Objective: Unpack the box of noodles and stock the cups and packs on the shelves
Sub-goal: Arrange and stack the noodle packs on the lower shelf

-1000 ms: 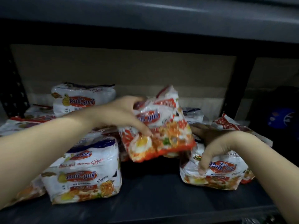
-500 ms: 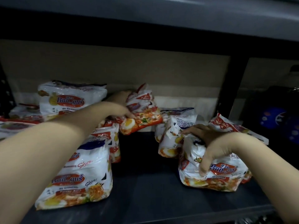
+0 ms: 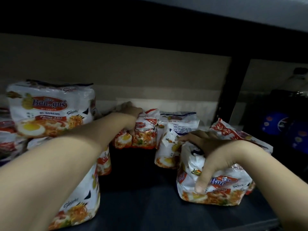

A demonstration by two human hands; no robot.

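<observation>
At frame centre, deep on the shelf (image 3: 150, 205), the left hand (image 3: 131, 116) grips an upright red noodle pack (image 3: 141, 135), while the nearer right hand (image 3: 211, 155) clutches a white noodle pack (image 3: 221, 189) at lower right.

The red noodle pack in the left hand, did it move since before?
Yes. The left hand has carried the red noodle pack away from the shelf's front edge to the back wall, where it now stands on the shelf.
</observation>
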